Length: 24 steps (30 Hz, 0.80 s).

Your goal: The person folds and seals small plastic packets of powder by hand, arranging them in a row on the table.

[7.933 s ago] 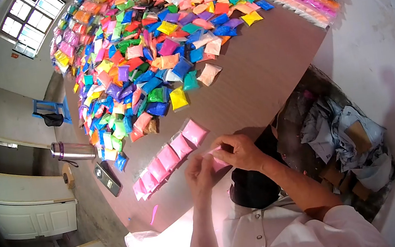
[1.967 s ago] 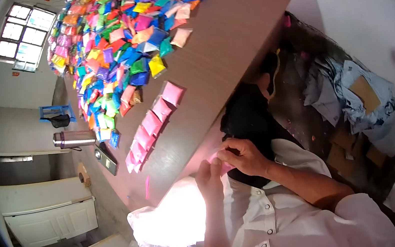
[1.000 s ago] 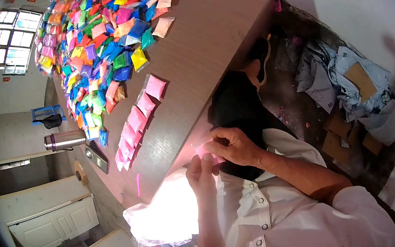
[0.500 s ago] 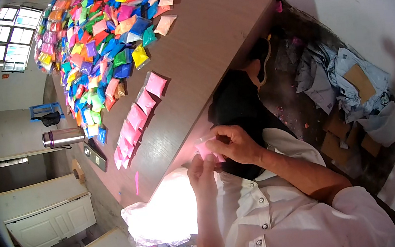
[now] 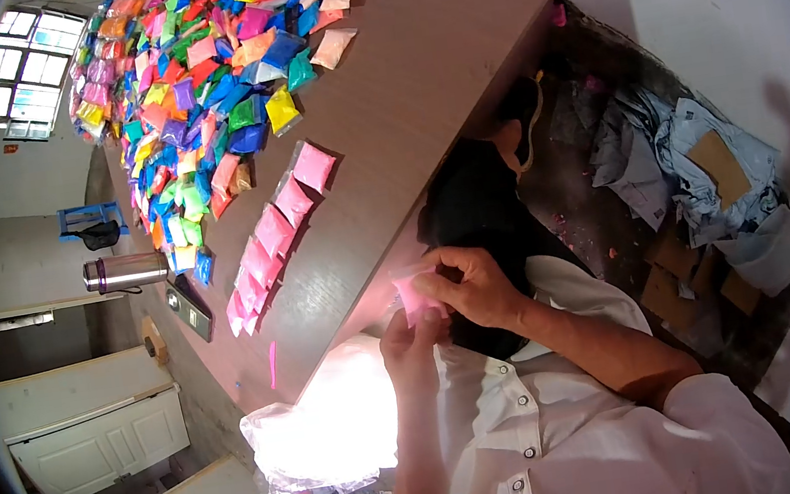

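A small clear bag filled with pink material [image 5: 413, 297] is held up in front of my shirt, just off the table's edge. My right hand [image 5: 473, 286] pinches its upper side between thumb and fingers. From below, my left hand [image 5: 410, 339] grips the lower end with thumb and fingers closed. On the table, the nearest things are a row of similar pink packets [image 5: 273, 230], lying overlapped in a line. A thin pink strip [image 5: 273, 365] lies by the table's near corner.
A big heap of small colourful packets [image 5: 221, 89] covers the far part of the brown table [image 5: 410, 63]. A steel flask [image 5: 126, 272] and a phone [image 5: 190, 308] are at its left edge. A bright white plastic bag [image 5: 323, 419] is beside my left arm. Crumpled bags and cardboard [image 5: 717, 166] litter the floor at right.
Both hands shift slightly, and the pink packet shows flatter and wider between them. The row of packets and the heap stay as they were.
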Tool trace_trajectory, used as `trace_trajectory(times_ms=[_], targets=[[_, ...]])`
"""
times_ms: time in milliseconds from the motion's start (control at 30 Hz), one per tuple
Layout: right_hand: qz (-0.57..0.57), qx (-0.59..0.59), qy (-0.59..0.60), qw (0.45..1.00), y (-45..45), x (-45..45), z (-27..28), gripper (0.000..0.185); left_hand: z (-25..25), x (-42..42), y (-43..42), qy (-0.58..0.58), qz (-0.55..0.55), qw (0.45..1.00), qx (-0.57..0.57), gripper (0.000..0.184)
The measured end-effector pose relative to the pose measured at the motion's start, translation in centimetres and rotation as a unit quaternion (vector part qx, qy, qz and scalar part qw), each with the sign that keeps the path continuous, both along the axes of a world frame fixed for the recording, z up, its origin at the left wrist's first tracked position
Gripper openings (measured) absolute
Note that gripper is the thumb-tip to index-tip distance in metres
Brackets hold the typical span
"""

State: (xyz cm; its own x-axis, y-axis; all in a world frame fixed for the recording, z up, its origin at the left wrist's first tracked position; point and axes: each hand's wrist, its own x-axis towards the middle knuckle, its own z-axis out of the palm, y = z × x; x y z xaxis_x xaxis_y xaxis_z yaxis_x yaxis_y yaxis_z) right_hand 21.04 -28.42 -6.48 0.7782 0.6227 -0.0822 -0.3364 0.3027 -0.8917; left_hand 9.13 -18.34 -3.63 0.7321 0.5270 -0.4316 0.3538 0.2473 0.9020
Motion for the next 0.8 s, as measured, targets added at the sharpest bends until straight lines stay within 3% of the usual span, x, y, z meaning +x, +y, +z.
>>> trace_trajectory(times_ms=[233, 300, 433, 733, 800], targets=[[0.015, 0.026, 0.033, 0.999, -0.2, 0.0, -0.1, 0.015, 1.2, 0.9, -0.7, -0.037, 0.004, 0.999, -0.004, 0.023], [-0.014, -0.024, -0.068, 0.997, -0.1, -0.1, -0.4, 0.016, 1.1, 0.9, -0.6, -0.048, 0.021, 0.999, 0.001, 0.023], [0.006, -0.043, -0.098, 0.994, -0.1, 0.0, -0.7, 0.017, -0.3, 0.1, 0.5, -0.058, 0.027, 0.997, 0.038, 0.023], [0.077, -0.028, 0.028, 0.996, -0.7, 0.3, 0.6, 0.016, 0.6, 0.8, 0.4, -0.071, 0.039, 0.995, 0.059, 0.02], [0.072, -0.064, -0.049, 0.994, -0.9, 0.5, 0.9, 0.014, 0.7, 0.8, 0.6, -0.078, 0.06, 0.994, 0.047, 0.02]])
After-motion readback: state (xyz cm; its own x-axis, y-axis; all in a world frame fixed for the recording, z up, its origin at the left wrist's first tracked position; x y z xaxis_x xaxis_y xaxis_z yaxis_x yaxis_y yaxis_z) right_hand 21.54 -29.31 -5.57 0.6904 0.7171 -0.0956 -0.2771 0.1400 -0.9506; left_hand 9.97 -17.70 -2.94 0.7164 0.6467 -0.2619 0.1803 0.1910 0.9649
